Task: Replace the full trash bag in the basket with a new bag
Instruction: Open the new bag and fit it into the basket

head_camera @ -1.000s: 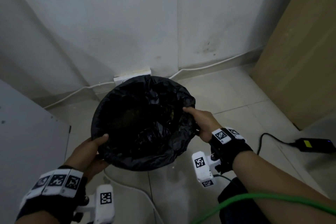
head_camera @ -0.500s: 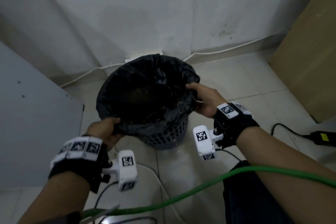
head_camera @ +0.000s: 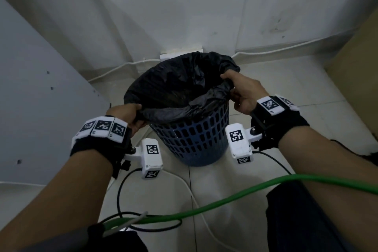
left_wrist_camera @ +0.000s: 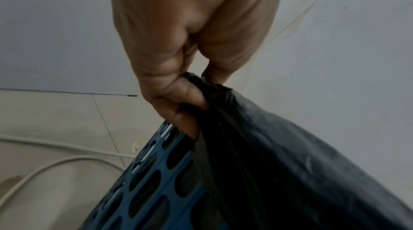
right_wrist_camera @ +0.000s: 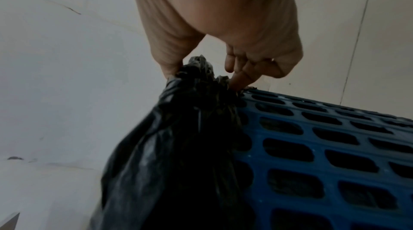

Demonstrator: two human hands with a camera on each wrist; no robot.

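A blue perforated basket (head_camera: 196, 139) stands on the tiled floor near the wall corner, lined with a black trash bag (head_camera: 178, 86). My left hand (head_camera: 126, 113) grips the bag's near-left edge, which is pulled up off the rim. My right hand (head_camera: 241, 90) pinches a bunched piece of the bag's right edge. In the left wrist view the left hand (left_wrist_camera: 185, 108) has its fingers curled round the black bag (left_wrist_camera: 290, 172) above the blue basket (left_wrist_camera: 147, 189). In the right wrist view the right hand (right_wrist_camera: 201, 67) pinches the gathered bag (right_wrist_camera: 190, 127) beside the basket (right_wrist_camera: 324, 145).
A white wall (head_camera: 184, 6) rises behind the basket, with a white cable (head_camera: 276, 51) along its base. A grey panel (head_camera: 30, 108) stands at the left and a brown board (head_camera: 360, 71) at the right. Green (head_camera: 225, 202), black and white cables cross the floor in front.
Both hands have lifted the bag's edge off the basket rim, so the blue side now shows. The view has drawn back and higher.
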